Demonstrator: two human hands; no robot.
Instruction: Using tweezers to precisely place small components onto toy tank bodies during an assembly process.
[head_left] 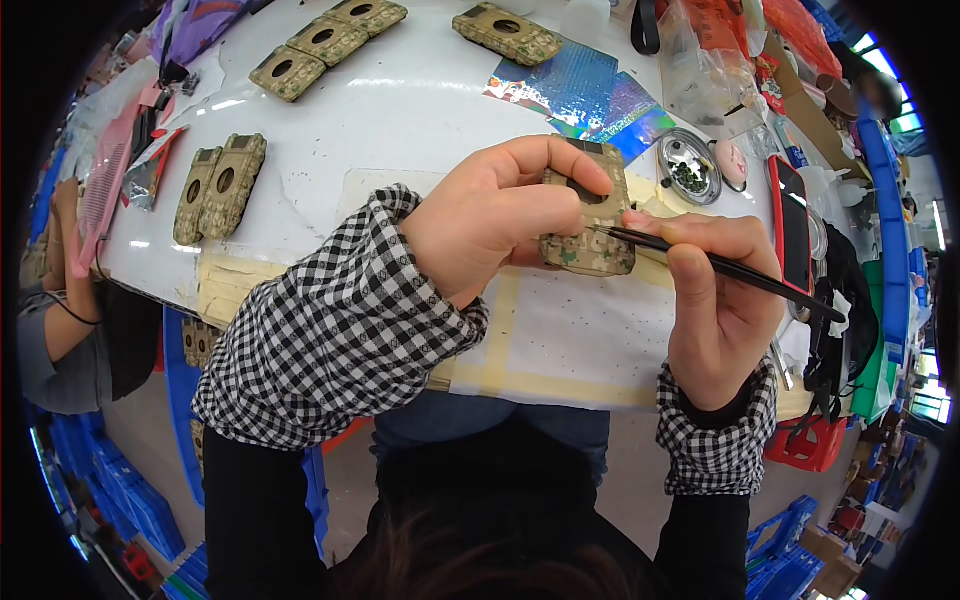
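Observation:
My left hand (500,205) is closed round a camouflage toy tank hull (605,250), thumb and forefinger over its top near the round opening. In my right hand (720,290) is a pair of black tweezers (735,271), gripped between thumb and fingers. The tweezers' tips touch or nearly touch the hull's upper face close to my left thumb; whether they pinch a small part is too fine to tell. Beyond my right hand sits a clear round dish (689,167) with small dark green pieces in it.
More camouflage hulls stand at the far left (327,41), the left (233,188) and the far middle (507,33). Shiny blue packets (590,90) lie behind the held hull. A red-edged phone (791,225) is at right. Another person's arm (70,290) shows at the left edge.

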